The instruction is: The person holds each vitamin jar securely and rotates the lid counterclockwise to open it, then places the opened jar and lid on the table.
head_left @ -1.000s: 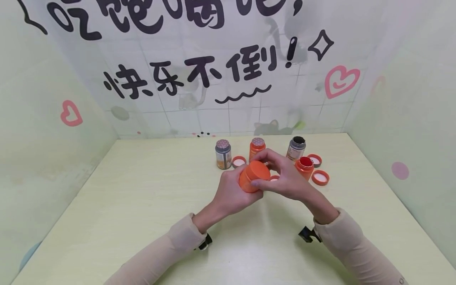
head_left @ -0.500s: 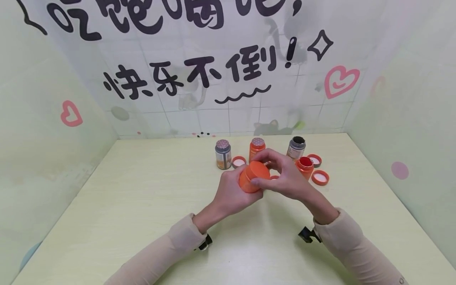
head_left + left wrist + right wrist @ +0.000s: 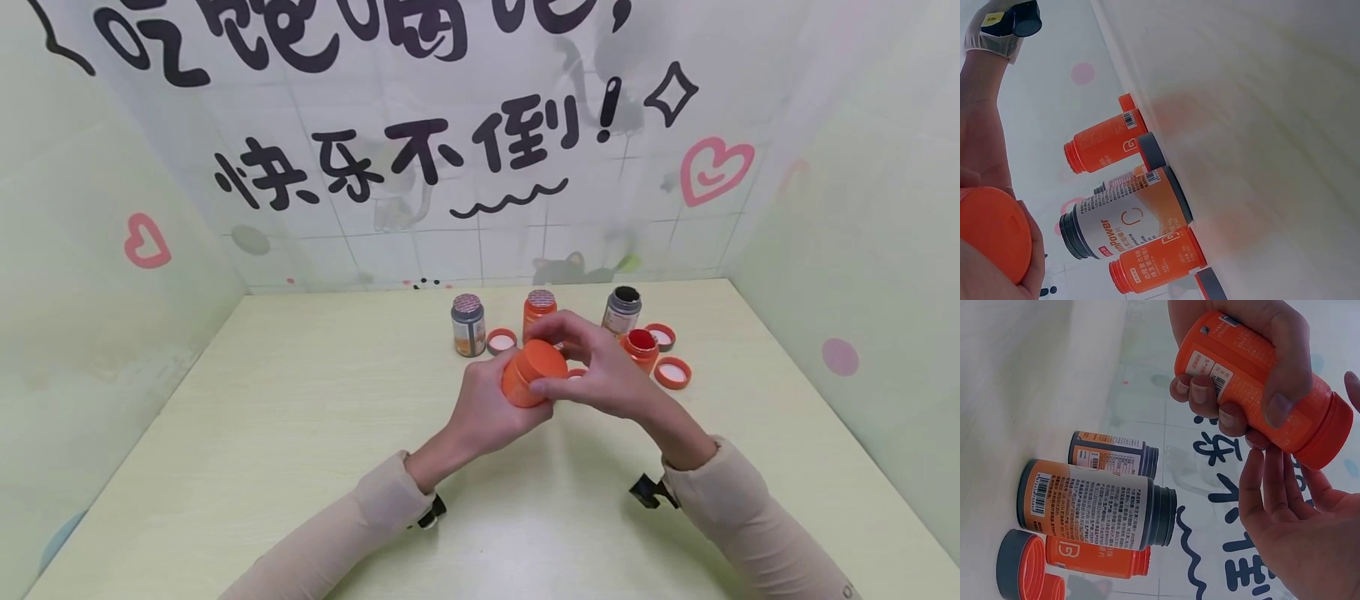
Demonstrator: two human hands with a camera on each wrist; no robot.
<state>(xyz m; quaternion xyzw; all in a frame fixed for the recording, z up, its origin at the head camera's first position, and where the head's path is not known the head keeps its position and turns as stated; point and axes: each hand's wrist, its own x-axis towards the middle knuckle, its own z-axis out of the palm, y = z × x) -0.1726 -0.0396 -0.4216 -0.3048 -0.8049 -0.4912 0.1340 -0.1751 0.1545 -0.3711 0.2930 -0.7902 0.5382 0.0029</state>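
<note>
My left hand (image 3: pixel 491 407) grips an orange plastic bottle (image 3: pixel 1241 375) above the table, its fingers wrapped round the body. The bottle tilts, with its orange screw cap (image 3: pixel 547 360) facing up and to the right. My right hand (image 3: pixel 600 375) holds that cap by its sides, thumb on the near edge and fingers on the far one. The cap sits on the bottle's neck. In the left wrist view the cap's round top shows beside my hands. Behind them, a large grey bottle (image 3: pixel 1091 506) without a cap stands on the table, hidden in the head view.
At the back stand a grey bottle (image 3: pixel 469 329) and an orange bottle (image 3: pixel 539 307), both with foil-sealed mouths. Further right are an open grey bottle (image 3: pixel 622 312) and an open orange bottle (image 3: pixel 640 350). Loose caps (image 3: pixel 672 373) lie among them on the table (image 3: pixel 300 433).
</note>
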